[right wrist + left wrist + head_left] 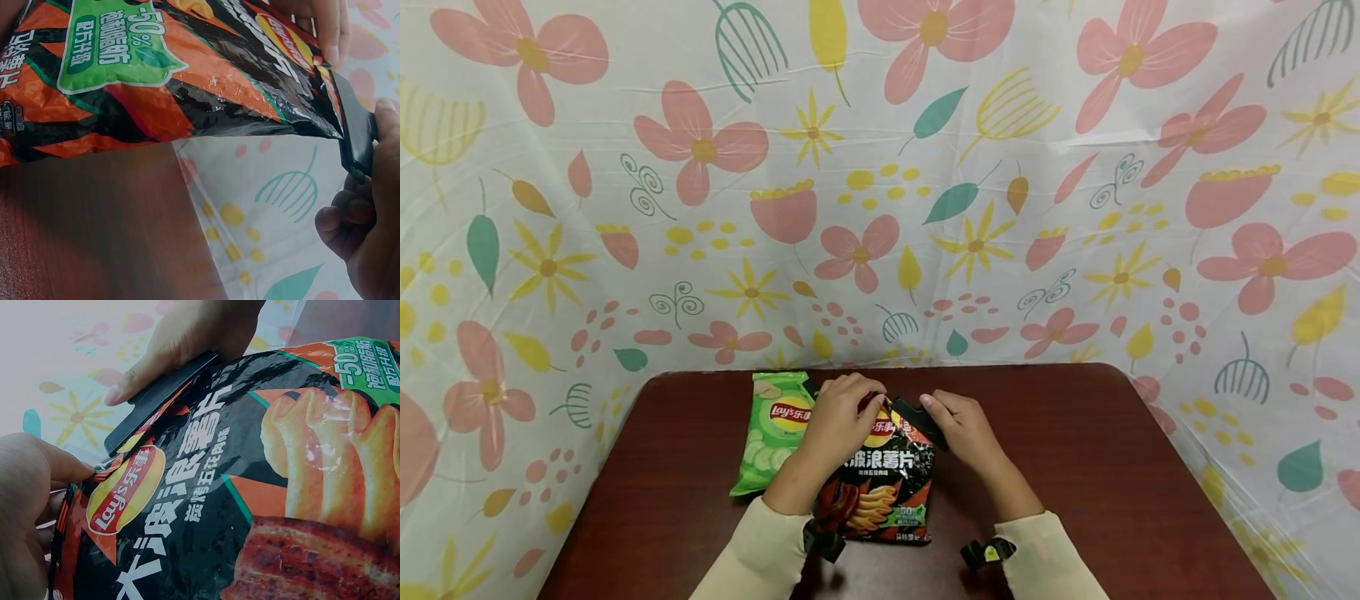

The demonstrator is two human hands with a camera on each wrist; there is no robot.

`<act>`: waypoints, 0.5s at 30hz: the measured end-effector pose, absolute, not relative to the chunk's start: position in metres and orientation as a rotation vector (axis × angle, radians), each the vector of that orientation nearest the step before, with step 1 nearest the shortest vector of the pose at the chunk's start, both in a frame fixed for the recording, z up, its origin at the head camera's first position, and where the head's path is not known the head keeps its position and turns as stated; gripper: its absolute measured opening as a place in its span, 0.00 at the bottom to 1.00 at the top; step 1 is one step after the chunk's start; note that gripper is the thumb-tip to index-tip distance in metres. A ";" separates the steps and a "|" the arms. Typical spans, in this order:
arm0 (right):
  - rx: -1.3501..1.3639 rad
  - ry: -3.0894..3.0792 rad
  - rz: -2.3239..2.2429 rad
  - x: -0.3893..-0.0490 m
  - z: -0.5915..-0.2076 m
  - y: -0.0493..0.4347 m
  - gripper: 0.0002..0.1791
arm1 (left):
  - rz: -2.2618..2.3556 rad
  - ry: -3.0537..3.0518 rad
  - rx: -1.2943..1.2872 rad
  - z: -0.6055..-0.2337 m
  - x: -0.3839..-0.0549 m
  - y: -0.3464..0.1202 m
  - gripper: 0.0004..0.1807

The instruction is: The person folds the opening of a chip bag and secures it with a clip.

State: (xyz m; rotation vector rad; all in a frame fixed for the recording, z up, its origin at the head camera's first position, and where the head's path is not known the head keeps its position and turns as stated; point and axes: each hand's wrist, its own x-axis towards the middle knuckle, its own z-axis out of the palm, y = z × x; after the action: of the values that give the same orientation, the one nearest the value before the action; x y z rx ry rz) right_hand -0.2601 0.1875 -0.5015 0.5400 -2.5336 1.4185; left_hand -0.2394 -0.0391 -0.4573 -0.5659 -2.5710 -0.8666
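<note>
A black and orange Lay's chip bag [880,479] lies with its top edge raised between the two hands. My left hand [841,417] pinches that top edge beside the logo, fingers bent over it. At the bag's top right corner my right hand [966,429] grips a flat black bag clip [919,419]. Along the right part of the top edge, the clip [164,403] lies over the bag in the left wrist view. The right wrist view shows the right thumb and curled fingers around the clip [355,122].
A green Lay's chip bag [775,421] lies just left of the black one, partly behind the left hand. Both are on a dark red-brown table [1052,450]. A flower-patterned cloth [865,183] hangs behind the table's far edge.
</note>
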 end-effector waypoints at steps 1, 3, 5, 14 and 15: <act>0.539 -2.536 1.407 -0.260 -0.501 0.187 0.25 | -0.864 -2.572 -0.564 -0.457 -0.239 -0.039 0.07; 0.536 -2.540 1.386 -0.260 -0.500 0.186 0.25 | -0.861 -2.575 -0.563 -0.457 -0.239 -0.039 0.07; 0.530 -2.542 1.372 -0.260 -0.500 0.185 0.26 | -0.863 -2.577 -0.563 -0.457 -0.240 -0.039 0.07; 0.511 -2.527 1.313 -0.259 -0.502 0.180 0.25 | -0.881 -2.571 -0.572 -0.458 -0.239 -0.039 0.08; 0.510 -2.525 1.311 -0.259 -0.502 0.180 0.25 | -0.883 -2.574 -0.571 -0.457 -0.239 -0.039 0.08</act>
State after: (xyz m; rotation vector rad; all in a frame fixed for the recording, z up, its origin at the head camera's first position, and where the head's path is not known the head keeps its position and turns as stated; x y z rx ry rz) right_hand -0.2589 0.1799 -0.5022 0.5096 -2.5245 1.3107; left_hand -0.2392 -0.0385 -0.4575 -0.5713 -2.5741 -0.8831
